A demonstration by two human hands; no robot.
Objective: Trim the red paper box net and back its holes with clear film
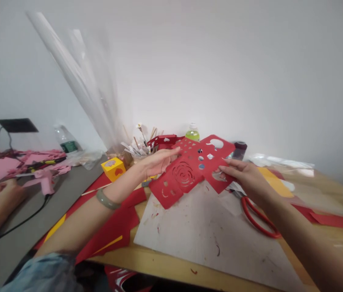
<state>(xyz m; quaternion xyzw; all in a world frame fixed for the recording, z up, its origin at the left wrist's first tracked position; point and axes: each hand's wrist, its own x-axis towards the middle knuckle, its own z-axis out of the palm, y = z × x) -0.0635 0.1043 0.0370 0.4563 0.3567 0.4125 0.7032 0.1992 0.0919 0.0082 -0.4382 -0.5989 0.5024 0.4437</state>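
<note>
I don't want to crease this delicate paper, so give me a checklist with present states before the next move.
1. Left hand holding the cut-out red paper: ok, at its left side.
2. Right hand holding it: ok, at its right edge.
3. White sheet free of scraps: not ok, small red scraps lie on it.
4. Red-handled tool apart from the right forearm: cannot tell, they overlap in this view.
5. Swirl cut-out cleanly edged: cannot tell, too blurred.
</note>
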